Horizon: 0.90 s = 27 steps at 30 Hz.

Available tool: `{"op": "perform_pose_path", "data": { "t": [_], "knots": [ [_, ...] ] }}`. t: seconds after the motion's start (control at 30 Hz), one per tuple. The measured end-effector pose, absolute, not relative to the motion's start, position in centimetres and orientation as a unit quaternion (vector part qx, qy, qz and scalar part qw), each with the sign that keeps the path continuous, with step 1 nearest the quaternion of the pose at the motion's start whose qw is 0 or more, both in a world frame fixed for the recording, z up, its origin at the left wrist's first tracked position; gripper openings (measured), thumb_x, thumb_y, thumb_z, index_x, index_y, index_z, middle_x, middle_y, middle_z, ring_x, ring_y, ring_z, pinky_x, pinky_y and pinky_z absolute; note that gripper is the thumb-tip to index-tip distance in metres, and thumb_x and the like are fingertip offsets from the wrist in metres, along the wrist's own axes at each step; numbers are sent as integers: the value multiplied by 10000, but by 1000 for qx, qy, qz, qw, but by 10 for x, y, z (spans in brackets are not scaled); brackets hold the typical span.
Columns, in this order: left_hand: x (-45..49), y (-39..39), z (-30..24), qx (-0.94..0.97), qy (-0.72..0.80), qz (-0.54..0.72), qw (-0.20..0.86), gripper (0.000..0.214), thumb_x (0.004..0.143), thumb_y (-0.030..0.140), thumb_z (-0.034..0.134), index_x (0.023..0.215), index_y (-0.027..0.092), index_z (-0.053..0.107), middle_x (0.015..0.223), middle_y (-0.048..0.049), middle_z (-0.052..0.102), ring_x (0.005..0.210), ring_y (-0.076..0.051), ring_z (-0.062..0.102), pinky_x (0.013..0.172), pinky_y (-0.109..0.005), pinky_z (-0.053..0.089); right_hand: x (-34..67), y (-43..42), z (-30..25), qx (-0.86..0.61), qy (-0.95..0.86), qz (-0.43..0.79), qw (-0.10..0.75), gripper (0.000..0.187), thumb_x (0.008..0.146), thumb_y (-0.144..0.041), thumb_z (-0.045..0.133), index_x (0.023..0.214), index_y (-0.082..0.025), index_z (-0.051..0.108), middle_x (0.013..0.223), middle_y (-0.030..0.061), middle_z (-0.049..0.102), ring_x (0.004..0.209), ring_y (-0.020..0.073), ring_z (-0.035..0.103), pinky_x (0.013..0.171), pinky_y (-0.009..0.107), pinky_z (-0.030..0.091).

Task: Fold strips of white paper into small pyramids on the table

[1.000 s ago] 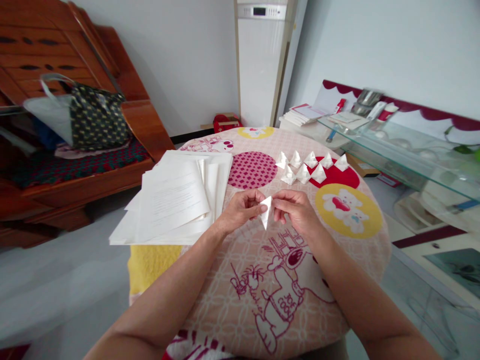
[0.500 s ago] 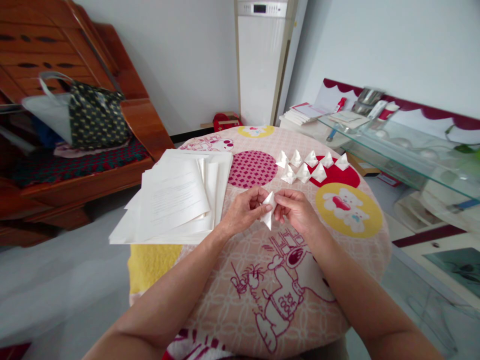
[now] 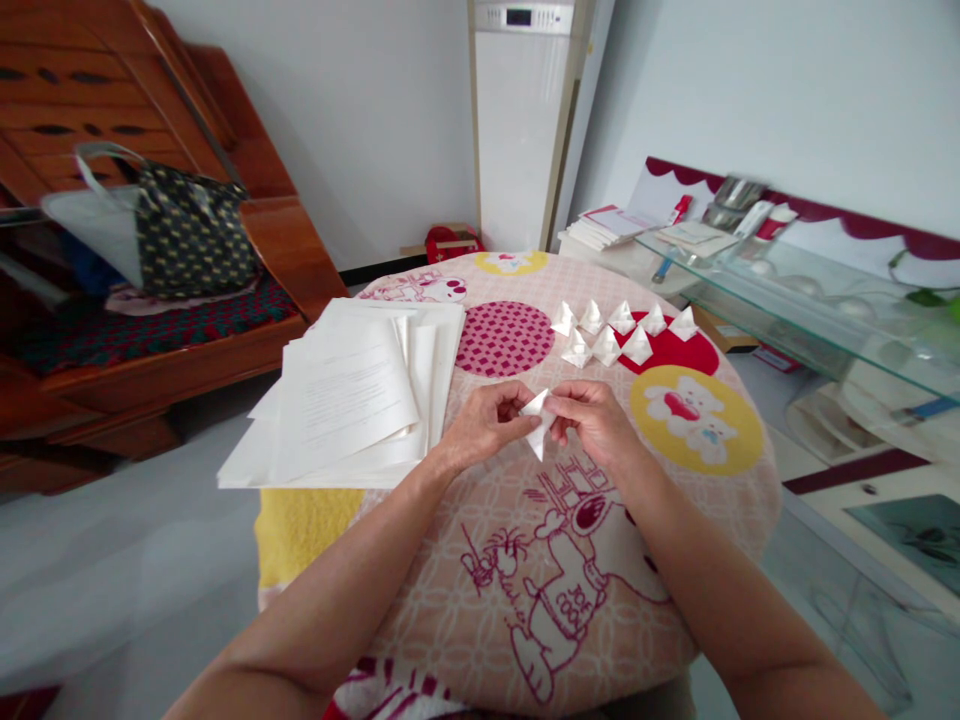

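Observation:
Between my two hands, just above the patterned tablecloth point(image 3: 480, 590), is a small piece of folded white paper point(image 3: 538, 428) with pointed ends. My left hand point(image 3: 487, 418) pinches its left side between thumb and fingers. On the other side, my right hand point(image 3: 592, 412) grips the upper right edge with thumb and forefinger. Part of the paper is hidden behind the fingers. Beyond my right hand, several folded white paper shapes point(image 3: 607, 345) stand in two rows on the cloth.
A loose stack of white sheets point(image 3: 352, 400), the top one printed, lies left on the table. Right of the table is a glass shelf point(image 3: 810, 300) with papers and cups. A wooden bench point(image 3: 285, 260) at the left carries a dotted bag point(image 3: 195, 235).
The folded paper has turned slightly between my fingers, its upper point now leaning to the right. My right thumb and forefinger have shifted a little on its edge.

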State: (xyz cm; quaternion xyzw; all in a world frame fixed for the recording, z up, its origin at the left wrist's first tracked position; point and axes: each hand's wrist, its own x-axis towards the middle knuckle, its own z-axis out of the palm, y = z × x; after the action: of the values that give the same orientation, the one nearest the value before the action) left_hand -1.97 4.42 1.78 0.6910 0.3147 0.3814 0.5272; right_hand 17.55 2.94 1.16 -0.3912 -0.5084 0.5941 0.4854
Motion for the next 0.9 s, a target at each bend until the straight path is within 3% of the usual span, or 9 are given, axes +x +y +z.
{"op": "perform_pose_path", "data": {
  "t": [0.2,0.57,0.73,0.9],
  "knots": [
    [-22,49,14,650,281,366,604,325,873,457,706,817,144,642,637,33,522,557,-82,442,523,-222,318,177,31,10,-385,-518,596,477,204,779,-353,807,701,-183,725,548,0,683,413,112,583,412,217,463],
    [-19,50,9,615,279,409,613,359,865,479,737,819,144,614,649,27,545,531,-70,467,505,-210,356,178,31,10,-376,-523,596,479,160,767,-321,804,723,-179,743,566,0,701,427,112,603,437,212,480],
    [-15,45,13,636,283,451,558,317,853,406,754,924,178,546,703,39,568,545,-75,493,507,-207,390,175,31,12,-377,-521,585,493,135,760,-300,774,715,-178,739,570,1,696,427,109,599,427,209,475],
    [-14,37,18,726,357,428,403,214,822,279,744,890,176,569,677,45,553,568,-83,495,535,-215,385,172,29,15,-403,-508,572,502,155,733,-302,787,671,-184,709,535,-13,665,421,112,599,421,210,476]
  ]
}}
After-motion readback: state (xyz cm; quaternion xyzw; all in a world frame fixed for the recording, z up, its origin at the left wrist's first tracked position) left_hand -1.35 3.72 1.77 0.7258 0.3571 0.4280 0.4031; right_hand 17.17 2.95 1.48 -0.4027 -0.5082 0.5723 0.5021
